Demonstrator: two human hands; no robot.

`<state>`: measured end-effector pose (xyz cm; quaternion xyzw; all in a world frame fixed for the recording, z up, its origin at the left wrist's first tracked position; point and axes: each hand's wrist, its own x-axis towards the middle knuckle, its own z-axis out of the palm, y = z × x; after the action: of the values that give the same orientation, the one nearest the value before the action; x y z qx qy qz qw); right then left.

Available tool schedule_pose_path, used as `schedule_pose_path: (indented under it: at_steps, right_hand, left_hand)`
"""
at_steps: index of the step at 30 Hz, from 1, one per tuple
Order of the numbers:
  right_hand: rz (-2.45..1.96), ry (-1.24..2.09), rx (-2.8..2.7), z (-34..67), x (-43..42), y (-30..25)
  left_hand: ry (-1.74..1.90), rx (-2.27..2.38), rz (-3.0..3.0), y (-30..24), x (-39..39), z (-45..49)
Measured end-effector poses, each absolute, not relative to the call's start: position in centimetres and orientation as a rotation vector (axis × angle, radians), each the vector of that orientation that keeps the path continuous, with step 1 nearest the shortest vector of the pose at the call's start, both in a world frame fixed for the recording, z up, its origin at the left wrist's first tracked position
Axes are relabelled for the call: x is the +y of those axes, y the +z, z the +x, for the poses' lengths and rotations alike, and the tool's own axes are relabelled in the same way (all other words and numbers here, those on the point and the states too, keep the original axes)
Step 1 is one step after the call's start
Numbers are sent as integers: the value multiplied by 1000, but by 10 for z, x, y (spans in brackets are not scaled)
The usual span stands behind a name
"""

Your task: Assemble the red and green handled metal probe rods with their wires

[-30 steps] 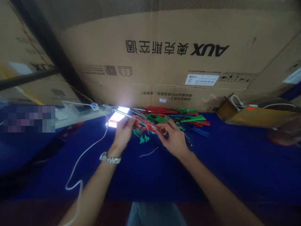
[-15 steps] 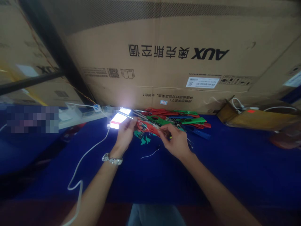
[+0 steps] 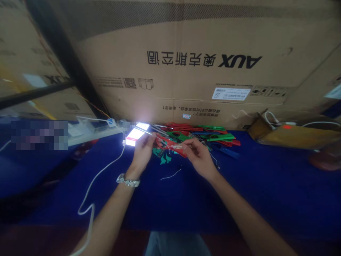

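A red plastic casing (image 3: 167, 144), shaped like the handle of a long-nosed lighter, is pinched at its left end by my left hand (image 3: 144, 149). A thin white wire shows along its open inside. My right hand (image 3: 197, 153) is closed at the casing's right end, thumb and fingertips together. Beside those fingertips lies a small pale part (image 3: 177, 146), too blurred to name. Behind both hands spreads a pile of red and green casings (image 3: 181, 135) with thin metal rods. Small teal plastic pieces (image 3: 165, 160) lie just in front of the casing.
A brightly lit screen (image 3: 135, 133) stands left of my left hand, with a white cable (image 3: 98, 174) running toward me. On the blue tabletop (image 3: 176, 202) lies a short white wire (image 3: 172, 175). A large cardboard box (image 3: 183, 35) walls off the back. An open yellowish box (image 3: 290, 135) sits right.
My right hand's fingers have shifted on the casing's right end, and the small yellow spot under that hand no longer shows. My left hand keeps its grip. The view has shifted slightly.
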<state>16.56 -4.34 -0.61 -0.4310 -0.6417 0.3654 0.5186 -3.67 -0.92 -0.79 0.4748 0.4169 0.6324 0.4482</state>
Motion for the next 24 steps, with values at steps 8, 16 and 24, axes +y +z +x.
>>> schedule_pose_path:
  at_steps: [8, 16, 24]
  right_hand:
    - [-949, 1187, -1315, 170, -41, -3]
    - [-1078, 981, -1432, 171, -44, -7]
    - [-1165, 361, -1714, 170, -48, -11]
  left_hand:
    - [1561, 1045, 1196, -9, -9, -37]
    - [1580, 1039, 1161, -7, -9, -38]
    - [1586, 1033, 1149, -7, -10, -39]
